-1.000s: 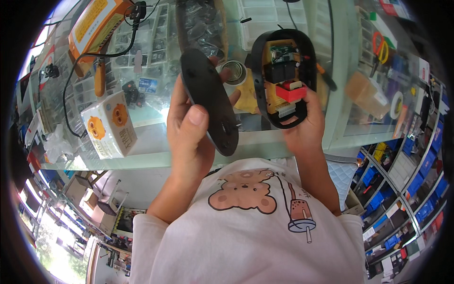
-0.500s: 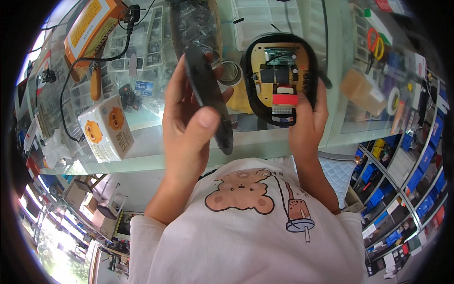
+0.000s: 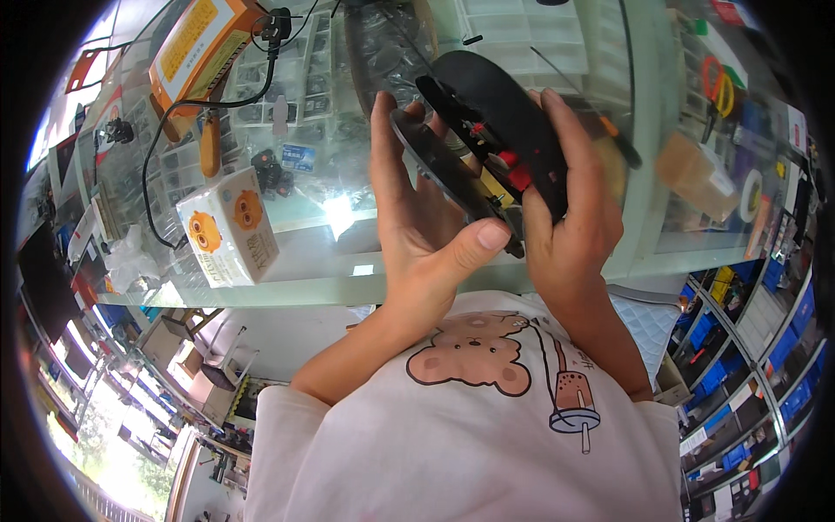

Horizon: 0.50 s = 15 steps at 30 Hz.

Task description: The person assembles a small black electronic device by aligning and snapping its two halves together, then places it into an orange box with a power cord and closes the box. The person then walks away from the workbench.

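Above the counter's front edge, my left hand (image 3: pixel 416 230) is closed round a thin black oval cover (image 3: pixel 442 167), its thumb on the near end and its fingers behind. My right hand (image 3: pixel 574 217) grips a deeper black oval housing (image 3: pixel 513 100) by its right side and near end. The housing is tipped on edge with its open side turned left, facing the cover. Between the two parts a red component (image 3: pixel 515 170) and a strip of yellowish circuit board show; most of the board is hidden. Cover and housing lie close at the near end; whether they touch I cannot tell.
A screwdriver (image 3: pixel 619 139) lies right of my right hand. Beyond stand a box of bagged parts (image 3: pixel 383 61) and a white compartment tray (image 3: pixel 513 35). Leftward are a tissue pack (image 3: pixel 228 228), an orange box (image 3: pixel 196 52) and a black cable (image 3: pixel 252 97); scissors (image 3: pixel 718 87) lie rightward.
My right hand has turned the housing from face-up onto its edge, open side leftward. My left hand has brought the cover right, close against it. The whole view has shifted slightly.
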Tool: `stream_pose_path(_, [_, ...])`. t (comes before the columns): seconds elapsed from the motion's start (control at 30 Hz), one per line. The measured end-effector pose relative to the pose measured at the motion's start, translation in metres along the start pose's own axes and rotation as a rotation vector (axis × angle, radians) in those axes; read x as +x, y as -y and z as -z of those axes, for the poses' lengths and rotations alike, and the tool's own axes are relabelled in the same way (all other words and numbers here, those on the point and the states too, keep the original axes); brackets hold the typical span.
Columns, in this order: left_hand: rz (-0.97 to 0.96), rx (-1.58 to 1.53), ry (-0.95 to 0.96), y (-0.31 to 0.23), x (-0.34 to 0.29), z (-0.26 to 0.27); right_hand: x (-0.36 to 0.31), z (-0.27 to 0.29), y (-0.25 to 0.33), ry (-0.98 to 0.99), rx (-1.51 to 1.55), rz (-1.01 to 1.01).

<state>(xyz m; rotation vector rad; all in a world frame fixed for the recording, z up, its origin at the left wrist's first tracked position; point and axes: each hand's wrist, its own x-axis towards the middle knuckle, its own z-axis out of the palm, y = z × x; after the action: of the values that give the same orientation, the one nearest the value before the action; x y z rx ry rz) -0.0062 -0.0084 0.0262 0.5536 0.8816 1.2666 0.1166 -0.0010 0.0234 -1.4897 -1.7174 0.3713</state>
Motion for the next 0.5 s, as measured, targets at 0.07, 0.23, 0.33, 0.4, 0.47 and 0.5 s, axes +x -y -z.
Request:
stream_pose_path(0.07, [0.046,-0.039,0.008,0.0001,0.0007,-0.0019,0.0029,-0.0011,-0.0028,-0.008,-0.020,0.078])
stream_pose_path(0.23, [0.076,-0.036,-0.001,0.0023,0.0012,0.0008,0.0055,-0.0033,-0.0068,-0.023,-0.016,0.169])
stream_pose_path(0.33, [0.031,-0.005,-0.007,0.0053,0.0032,0.0042,0.0058,-0.0029,-0.0063,-0.015,0.003,0.167])
stream_pose_path(0.4, [0.040,-0.007,-0.029,0.0048,0.0035,0.0030,0.0059,-0.0040,-0.0059,-0.020,0.007,0.171])
stream_pose_path(0.47, [0.050,-0.005,-0.048,0.0037,0.0026,0.0026,0.0060,-0.0049,-0.0047,-0.015,0.010,0.171])
stream_pose_path(0.5, [0.055,-0.004,-0.057,0.0035,0.0021,0.0023,0.0060,-0.0046,-0.0041,-0.007,0.014,0.161])
